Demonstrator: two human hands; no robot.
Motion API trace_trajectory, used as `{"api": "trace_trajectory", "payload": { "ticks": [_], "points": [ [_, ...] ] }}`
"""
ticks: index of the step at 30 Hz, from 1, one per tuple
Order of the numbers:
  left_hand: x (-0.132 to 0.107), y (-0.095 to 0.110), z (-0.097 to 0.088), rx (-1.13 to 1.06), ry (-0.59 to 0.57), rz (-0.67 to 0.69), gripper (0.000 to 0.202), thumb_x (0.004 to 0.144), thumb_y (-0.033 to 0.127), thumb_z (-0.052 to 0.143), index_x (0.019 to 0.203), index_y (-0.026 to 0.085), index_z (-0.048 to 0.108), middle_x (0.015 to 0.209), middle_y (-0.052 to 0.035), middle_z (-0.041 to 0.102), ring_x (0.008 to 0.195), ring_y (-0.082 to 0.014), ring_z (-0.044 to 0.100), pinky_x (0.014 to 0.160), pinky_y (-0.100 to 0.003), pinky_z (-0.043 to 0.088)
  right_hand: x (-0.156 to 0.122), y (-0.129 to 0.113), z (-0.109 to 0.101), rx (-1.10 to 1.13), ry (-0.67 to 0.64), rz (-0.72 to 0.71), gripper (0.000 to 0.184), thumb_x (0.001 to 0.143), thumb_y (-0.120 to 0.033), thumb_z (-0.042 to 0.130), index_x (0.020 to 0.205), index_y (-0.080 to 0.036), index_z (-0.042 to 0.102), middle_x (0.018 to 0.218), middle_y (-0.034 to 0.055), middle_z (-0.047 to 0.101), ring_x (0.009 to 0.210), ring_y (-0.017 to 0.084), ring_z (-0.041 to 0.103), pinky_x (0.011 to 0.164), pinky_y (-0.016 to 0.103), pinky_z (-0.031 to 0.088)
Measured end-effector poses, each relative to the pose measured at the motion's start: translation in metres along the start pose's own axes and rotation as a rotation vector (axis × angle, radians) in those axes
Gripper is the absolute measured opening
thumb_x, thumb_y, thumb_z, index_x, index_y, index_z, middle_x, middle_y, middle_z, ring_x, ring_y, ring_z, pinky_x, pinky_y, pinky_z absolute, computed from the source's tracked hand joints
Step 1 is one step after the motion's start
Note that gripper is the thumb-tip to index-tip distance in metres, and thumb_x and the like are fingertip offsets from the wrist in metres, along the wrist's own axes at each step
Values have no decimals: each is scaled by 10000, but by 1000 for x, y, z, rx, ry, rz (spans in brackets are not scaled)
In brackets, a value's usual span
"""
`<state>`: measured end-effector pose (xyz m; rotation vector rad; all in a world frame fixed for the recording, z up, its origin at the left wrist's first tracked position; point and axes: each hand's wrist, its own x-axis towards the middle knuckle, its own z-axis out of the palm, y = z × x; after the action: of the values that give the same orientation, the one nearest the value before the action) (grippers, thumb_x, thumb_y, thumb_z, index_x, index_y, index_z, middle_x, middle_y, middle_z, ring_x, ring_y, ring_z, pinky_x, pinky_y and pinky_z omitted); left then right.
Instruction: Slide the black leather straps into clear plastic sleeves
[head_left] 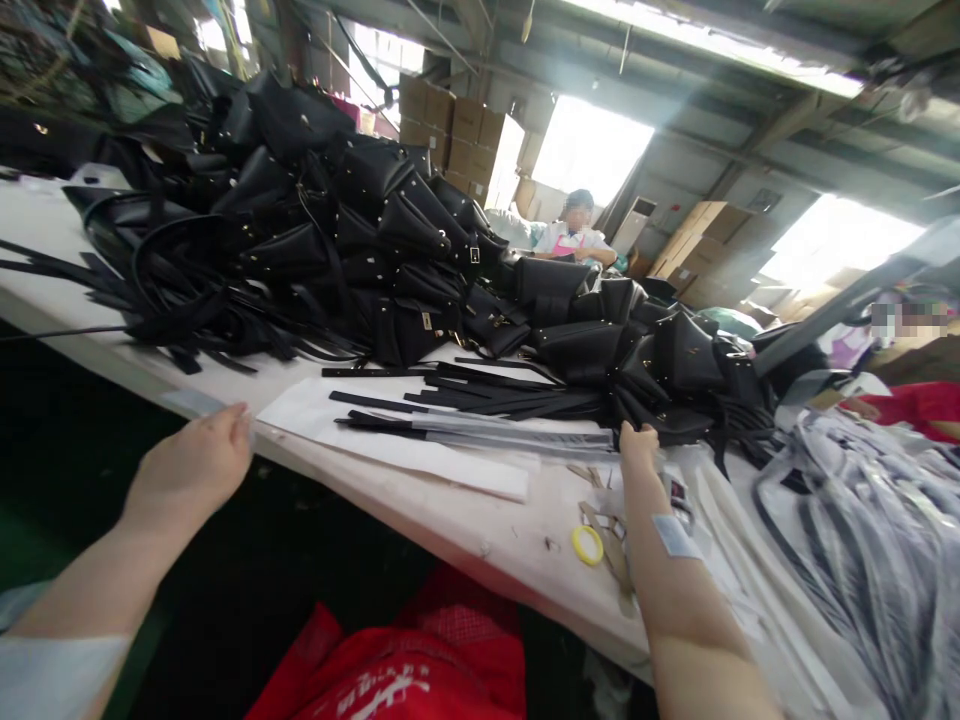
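My left hand (196,462) is at the table's front edge with thumb and fingertips pressed together; whatever is between them is too small to tell. Close beyond it a translucent pale strip (191,402) lies along the edge. My right hand (640,447) reaches across the table, fingers closed at the right end of a clear plastic sleeve (525,437). Black straps (382,424) stick out of the sleeve's left end. Behind it are several loose black straps (502,398), and a long white sheet (457,470) lies beneath. A pale patch (677,535) is stuck on my right forearm.
Black leather bags (420,220) are heaped along the back, with tangled straps (195,290) at left. A yellow ring (587,546) lies near my right arm. Plastic-wrapped straps (862,540) are piled at right. Another person (574,235) sits behind the bags.
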<state>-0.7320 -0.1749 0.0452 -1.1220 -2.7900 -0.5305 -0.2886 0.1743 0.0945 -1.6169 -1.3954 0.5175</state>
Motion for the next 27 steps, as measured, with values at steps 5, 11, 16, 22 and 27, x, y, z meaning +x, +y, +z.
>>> {"api": "trace_trajectory", "payload": {
  "ticks": [5,11,16,22,27],
  "points": [
    [-61,36,5,-564,-139,176,548,915,464,378,1329,157,564,923,-64,777,909,-254,737,862,-340,567,-77,-9,47,160,-344,-64,400,768,-416,682,1046,-128,671,941,95,709,788,193,658,709,308,518],
    [-120,97,16,-1039,-444,224,743,929,408,497,1540,105,202,851,-52,788,834,-226,750,807,-314,581,-260,-18,85,453,-1614,-163,427,724,-470,777,1019,-170,703,735,9,691,597,125,582,559,241,458],
    [-116,88,18,-1232,-310,-33,879,829,407,648,1517,88,203,824,-25,755,796,-219,735,796,-339,576,-309,-19,90,404,-1709,-138,479,875,-554,583,591,-169,557,505,-25,514,447,80,411,460,229,316],
    [-99,68,13,-1503,-474,-337,911,616,333,869,1390,91,454,784,-7,733,780,-178,693,832,-308,525,-293,-28,83,305,-1595,-443,318,905,-299,527,606,-191,549,615,-7,535,570,131,447,560,284,334],
    [-102,65,19,-1519,-672,-225,348,669,382,849,886,125,757,787,-46,742,763,-170,646,781,-283,486,-289,-24,83,192,-1580,-603,284,868,-237,525,587,-202,543,672,4,560,647,160,487,620,303,357]
  ]
}}
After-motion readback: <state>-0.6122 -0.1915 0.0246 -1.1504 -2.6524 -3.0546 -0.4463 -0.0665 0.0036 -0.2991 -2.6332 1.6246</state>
